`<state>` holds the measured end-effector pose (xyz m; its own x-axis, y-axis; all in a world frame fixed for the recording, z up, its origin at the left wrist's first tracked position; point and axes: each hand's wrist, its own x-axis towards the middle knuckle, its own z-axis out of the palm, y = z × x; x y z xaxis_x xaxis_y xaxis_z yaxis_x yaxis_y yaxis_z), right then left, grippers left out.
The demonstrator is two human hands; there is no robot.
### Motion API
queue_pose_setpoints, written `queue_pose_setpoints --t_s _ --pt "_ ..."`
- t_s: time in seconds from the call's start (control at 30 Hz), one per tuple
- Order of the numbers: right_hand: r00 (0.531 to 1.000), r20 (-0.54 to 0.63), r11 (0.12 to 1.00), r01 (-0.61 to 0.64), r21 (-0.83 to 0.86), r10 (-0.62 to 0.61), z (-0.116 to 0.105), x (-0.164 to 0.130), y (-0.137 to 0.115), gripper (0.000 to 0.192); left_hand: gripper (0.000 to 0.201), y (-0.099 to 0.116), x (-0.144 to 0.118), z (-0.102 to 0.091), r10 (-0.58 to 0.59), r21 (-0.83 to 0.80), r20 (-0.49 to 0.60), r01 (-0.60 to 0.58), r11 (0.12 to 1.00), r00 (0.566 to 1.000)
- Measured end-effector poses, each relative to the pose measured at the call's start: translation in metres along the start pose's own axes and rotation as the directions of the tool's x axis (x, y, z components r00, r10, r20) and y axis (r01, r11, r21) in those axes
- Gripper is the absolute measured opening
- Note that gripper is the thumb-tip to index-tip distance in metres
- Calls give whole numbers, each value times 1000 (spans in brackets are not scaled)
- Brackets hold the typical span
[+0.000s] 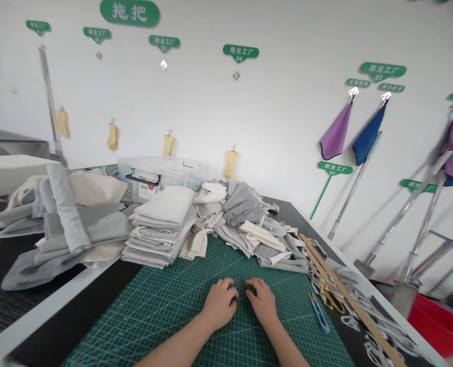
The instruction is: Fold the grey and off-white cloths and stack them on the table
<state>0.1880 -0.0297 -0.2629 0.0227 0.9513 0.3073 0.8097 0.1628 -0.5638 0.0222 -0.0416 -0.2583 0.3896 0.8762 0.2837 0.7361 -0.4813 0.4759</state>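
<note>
Both hands rest over the green cutting mat (165, 311), side by side with a small gap between them. My left hand (221, 304) has loosely curled fingers that are apart, with nothing in them. Opposite it, my right hand (262, 302) is likewise loosely bent and holds nothing. Beyond the hands lies a heap of grey and cream cloth pieces (244, 209). To its left stands a neat stack of folded cloths (161, 224). Right of my right hand are blue-handled thread snips (318, 312) and gold-handled scissors (330, 298).
A long wooden ruler (345, 295) and white cord scraps line the table's right edge. At left is another pile of grey cloth (73, 219). Behind the stack sits a clear plastic box (176, 171). A red bucket (436, 323) stands beyond the right edge.
</note>
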Motion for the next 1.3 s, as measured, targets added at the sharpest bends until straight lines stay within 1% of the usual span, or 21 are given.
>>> queue_pose_setpoints --t_s 0.13,0.27,0.33,0.43,0.57,0.77,0.9,1.1,1.2,1.3 --pt "998 -55 998 24 65 -20 8 18 3 26 21 -4 7 2 5 -5 11 -5 1000 1000" --pt "997 -76 990 -17 140 28 11 29 4 26 21 -7 12 0 -1 -22 30 2 1000 1000" --pt "995 -86 983 -44 179 60 12 32 5 26 21 -8 13 -1 12 -33 22 -12 999 1000" --pt "991 -107 970 -52 237 79 13 33 6 26 21 -8 12 -1 18 -34 20 -17 999 1000" --pt "989 -136 963 -27 268 66 13 34 8 26 21 -8 12 0 12 -24 35 -12 1000 999" --pt "984 -177 957 20 289 33 15 38 11 24 21 -10 14 2 46 -23 26 -45 999 999" --pt "982 -188 954 70 293 -14 17 44 9 23 21 -10 14 3 41 -16 43 -41 999 998" --pt "970 -208 950 180 256 -128 27 67 -3 22 20 -12 15 5 47 -40 16 -47 998 999" --pt "952 -241 953 236 192 -187 34 84 -11 24 20 -14 15 6 50 -45 17 -49 998 999" --pt "934 -287 962 253 102 -215 39 105 -19 25 20 -16 15 7 53 -55 19 -51 997 998"
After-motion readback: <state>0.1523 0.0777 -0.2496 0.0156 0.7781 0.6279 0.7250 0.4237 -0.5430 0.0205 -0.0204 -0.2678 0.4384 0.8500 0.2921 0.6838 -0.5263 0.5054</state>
